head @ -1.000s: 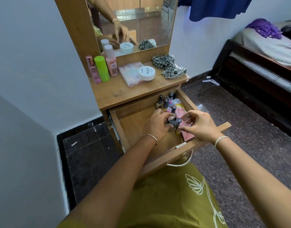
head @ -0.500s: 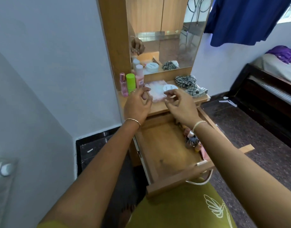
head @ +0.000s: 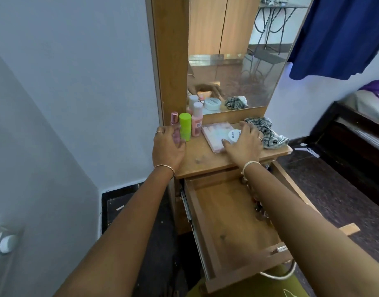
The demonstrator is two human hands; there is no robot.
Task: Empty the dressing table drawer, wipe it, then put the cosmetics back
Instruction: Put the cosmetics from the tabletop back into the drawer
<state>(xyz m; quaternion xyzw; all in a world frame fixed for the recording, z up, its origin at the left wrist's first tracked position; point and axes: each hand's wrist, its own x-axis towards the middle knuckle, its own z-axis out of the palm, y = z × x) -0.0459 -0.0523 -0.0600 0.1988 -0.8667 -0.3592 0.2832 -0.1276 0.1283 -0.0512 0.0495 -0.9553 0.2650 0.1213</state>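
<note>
Three bottles (head: 185, 129), one jar (head: 235, 135), one palette (head: 215, 133).

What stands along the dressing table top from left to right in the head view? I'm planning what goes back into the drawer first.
Left hand on the pink spray bottle → green tube → pink bottle → palette → white jar under the right hand → checked cloth.

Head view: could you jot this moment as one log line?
drawer: open | left hand: at pink bottle | right hand: on white jar | cloth: on tabletop
</note>
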